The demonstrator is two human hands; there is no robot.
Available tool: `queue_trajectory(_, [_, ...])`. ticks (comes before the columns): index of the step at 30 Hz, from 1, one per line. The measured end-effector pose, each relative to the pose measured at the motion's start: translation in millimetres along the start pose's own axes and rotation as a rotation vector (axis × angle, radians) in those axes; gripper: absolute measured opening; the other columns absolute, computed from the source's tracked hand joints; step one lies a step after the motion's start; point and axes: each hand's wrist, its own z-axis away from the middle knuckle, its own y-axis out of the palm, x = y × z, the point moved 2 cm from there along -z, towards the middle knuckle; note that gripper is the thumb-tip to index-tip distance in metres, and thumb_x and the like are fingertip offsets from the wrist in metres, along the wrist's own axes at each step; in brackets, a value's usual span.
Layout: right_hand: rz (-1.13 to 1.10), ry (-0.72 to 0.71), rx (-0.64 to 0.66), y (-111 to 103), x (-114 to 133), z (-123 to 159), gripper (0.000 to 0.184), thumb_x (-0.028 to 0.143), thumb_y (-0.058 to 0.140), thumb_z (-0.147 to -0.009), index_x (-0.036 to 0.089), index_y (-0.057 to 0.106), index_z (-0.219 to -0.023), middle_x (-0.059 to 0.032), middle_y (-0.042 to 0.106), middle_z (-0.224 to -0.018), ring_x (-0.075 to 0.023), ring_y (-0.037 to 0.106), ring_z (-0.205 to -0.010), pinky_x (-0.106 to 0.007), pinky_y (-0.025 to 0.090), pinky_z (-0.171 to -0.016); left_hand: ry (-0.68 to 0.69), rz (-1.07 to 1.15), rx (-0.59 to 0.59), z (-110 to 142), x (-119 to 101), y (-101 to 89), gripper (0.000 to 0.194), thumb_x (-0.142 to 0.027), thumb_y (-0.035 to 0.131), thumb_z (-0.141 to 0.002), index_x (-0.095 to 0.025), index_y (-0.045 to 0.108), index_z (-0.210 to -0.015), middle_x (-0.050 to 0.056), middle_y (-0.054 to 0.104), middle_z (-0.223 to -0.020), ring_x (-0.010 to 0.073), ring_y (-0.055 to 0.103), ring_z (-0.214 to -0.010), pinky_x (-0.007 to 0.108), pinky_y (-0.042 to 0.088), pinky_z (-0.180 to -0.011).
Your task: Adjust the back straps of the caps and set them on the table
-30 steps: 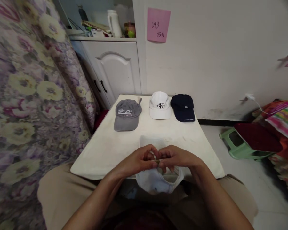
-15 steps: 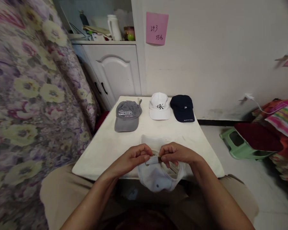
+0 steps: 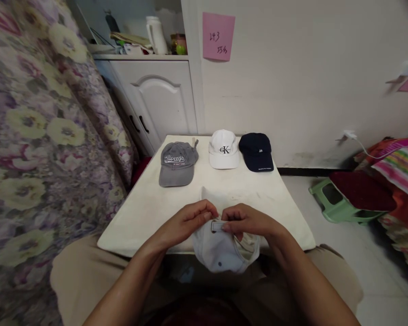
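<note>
Where hands (image 3: 217,222) meet, the white cap's (image 3: 221,249) buckle is half-hidden.

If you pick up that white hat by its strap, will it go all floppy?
Probably floppy: the white cap sags over the table edge below the left hand and right hand. It looks like light cloth. Its brim lies flat, so likely stiffer.

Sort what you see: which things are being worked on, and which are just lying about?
In hand: white cap, its back strap pinched between left hand and right hand.

Lying about: grey cap, white CK cap, navy cap, pink note, green stool.
</note>
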Motion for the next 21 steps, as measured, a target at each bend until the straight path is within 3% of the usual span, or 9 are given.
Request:
queue_trajectory(14, [0.053, -0.015, -0.022, 2, -12, -10, 0.025, 0.036, 0.069, -0.083, 0.017, 0.056, -0.075, 0.0046, 0.051, -0.063, -0.0091, 0.051, -0.053, -0.020, 0.040, -0.048, -0.020, -0.093, -0.026, 4, 8, 8.6, 0.023, -0.040, 0.054, -0.094, -0.018, 0.061, -0.097, -0.002, 0.056, -0.079, 0.0132, 0.047, -0.069, 0.023, 0.036, -0.060])
queue_trajectory(18, [0.122, -0.042, -0.079, 2, -14, -10, 0.025, 0.035, 0.068, -0.084, 0.017, 0.055, -0.073, 0.0042, 0.049, -0.064, -0.0099, 0.051, -0.055, -0.020, 0.042, -0.048, -0.033, -0.189, -0.066, 3, 9, 13.3, 0.022, -0.040, 0.061, -0.089, -0.020, 0.060, -0.099, -0.001, 0.061, -0.082, 0.0172, 0.055, -0.076, 0.026, 0.043, -0.067])
queue_trajectory(21, [0.085, -0.066, -0.074, 3, -13, -10, 0.022, 0.037, 0.068, -0.086, 0.016, 0.059, -0.083, 0.0028, 0.052, -0.072, -0.0110, 0.054, -0.061, -0.022, 0.046, -0.054, -0.031, -0.207, -0.089, 2, 7, 16.5, 0.019, -0.037, 0.061, -0.089, -0.022, 0.060, -0.101, 0.001, 0.066, -0.090, 0.0196, 0.059, -0.084, 0.029, 0.045, -0.073])
